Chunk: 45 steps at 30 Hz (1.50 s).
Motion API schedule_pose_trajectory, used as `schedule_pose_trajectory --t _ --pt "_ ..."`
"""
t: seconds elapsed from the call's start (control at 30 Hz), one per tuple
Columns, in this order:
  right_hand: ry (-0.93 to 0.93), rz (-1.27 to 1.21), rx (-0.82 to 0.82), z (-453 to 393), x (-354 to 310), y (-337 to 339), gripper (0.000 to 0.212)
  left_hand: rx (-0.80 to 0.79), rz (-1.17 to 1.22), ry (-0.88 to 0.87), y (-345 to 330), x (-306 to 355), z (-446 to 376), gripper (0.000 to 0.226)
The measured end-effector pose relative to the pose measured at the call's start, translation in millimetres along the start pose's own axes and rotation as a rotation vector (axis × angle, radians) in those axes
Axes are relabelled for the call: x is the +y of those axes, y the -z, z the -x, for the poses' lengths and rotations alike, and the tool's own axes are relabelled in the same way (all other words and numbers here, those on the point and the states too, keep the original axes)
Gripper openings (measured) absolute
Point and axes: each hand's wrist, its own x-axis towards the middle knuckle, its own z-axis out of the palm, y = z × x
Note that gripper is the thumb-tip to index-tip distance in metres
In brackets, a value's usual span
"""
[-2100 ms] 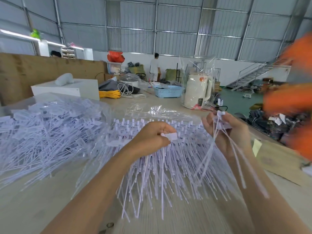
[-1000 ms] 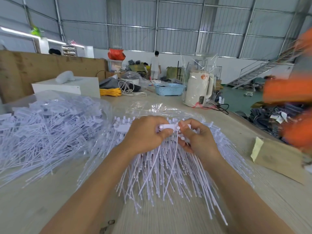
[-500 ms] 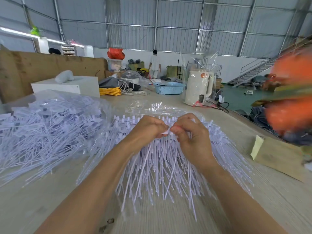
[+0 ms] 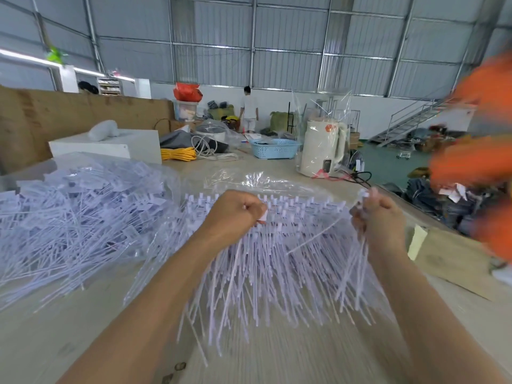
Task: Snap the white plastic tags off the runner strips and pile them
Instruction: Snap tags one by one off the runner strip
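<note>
White plastic tags on runner strips [image 4: 291, 245] lie fanned out on the table in front of me, tails toward me. My left hand [image 4: 235, 214] is closed on the head of a runner strip in the middle of that fan. My right hand [image 4: 374, 214] is lifted to the right and grips a small bunch of loose tags [image 4: 360, 261], whose tails hang down from it. A big pile of loose tags [image 4: 74, 217] rests on clear plastic at the left.
A white kettle in a clear bag [image 4: 321, 145], a blue basket [image 4: 274, 148], yellow cord [image 4: 178, 153] and a white box [image 4: 110, 145] stand at the table's back. A cardboard sheet [image 4: 454, 259] lies at right. A blurred orange shape [image 4: 476, 162] moves at the right edge.
My hands were together at the middle of the strip. The right hand has since pulled away to the right with a bunch of tags, while the left has stayed on the strip.
</note>
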Motion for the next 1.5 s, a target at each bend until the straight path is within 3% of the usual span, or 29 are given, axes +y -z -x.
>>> schedule_pose_trajectory --t 0.13,0.2,0.33,0.43,0.53,0.63,0.73,0.9,1.03,1.13,1.27,1.37,1.43,1.5 --pt "-0.173 -0.246 -0.203 4.1 -1.0 -11.9 0.01 -0.108 -0.079 -0.013 -8.6 -3.0 2.3 0.023" --pt "-0.254 -0.258 -0.215 8.0 -2.4 -18.4 0.012 -0.193 -0.043 0.006 -5.4 -1.8 3.7 0.035" --pt "-0.427 -0.59 -0.218 6.7 -7.7 -12.9 0.019 -0.318 -0.05 -0.035 8.6 -4.9 4.6 0.05" --pt "-0.519 -0.533 -0.272 11.3 -2.4 -20.2 0.018 -0.303 -0.024 -0.073 8.8 -7.3 5.0 0.048" --pt "-0.474 -0.338 -0.378 22.4 6.9 -35.5 0.001 -0.192 0.033 -0.149 9.8 -5.8 2.7 0.05" --pt "-0.343 -0.309 -0.424 29.6 14.6 -45.6 0.017 -0.111 0.151 -0.219 9.1 -1.2 0.8 0.054" --pt "-0.304 -0.281 -0.464 39.0 16.6 -49.6 0.012 -0.045 0.235 -0.262 6.4 3.3 1.0 0.055" --pt "-0.21 -0.117 -0.551 47.2 11.8 -57.2 0.023 -0.005 0.204 -0.259 -1.8 4.1 2.1 0.054" --pt "-0.196 -0.063 -0.602 45.8 12.5 -57.4 0.061 0.033 0.028 -0.268 -5.4 1.5 1.1 0.055" --pt "-0.019 0.065 -0.626 49.0 19.2 -52.2 0.047 0.071 -0.105 -0.303 -7.1 1.9 1.0 0.056" --pt "0.007 -0.003 -0.645 44.6 23.4 -49.1 0.013 0.081 -0.23 -0.378 -4.1 5.9 4.1 0.047" --pt "0.049 0.007 -0.656 43.1 23.7 -49.3 0.017 0.061 -0.517 -0.455 -0.8 11.6 6.2 0.034" --pt "0.077 0.011 -0.629 43.0 24.4 -51.1 0.02 0.043 -0.743 -0.493 -2.3 14.8 6.5 0.038" --pt "0.109 0.015 -0.587 41.9 24.5 -51.0 0.021 0.02 -0.814 -0.528 -3.1 15.4 6.7 0.043"
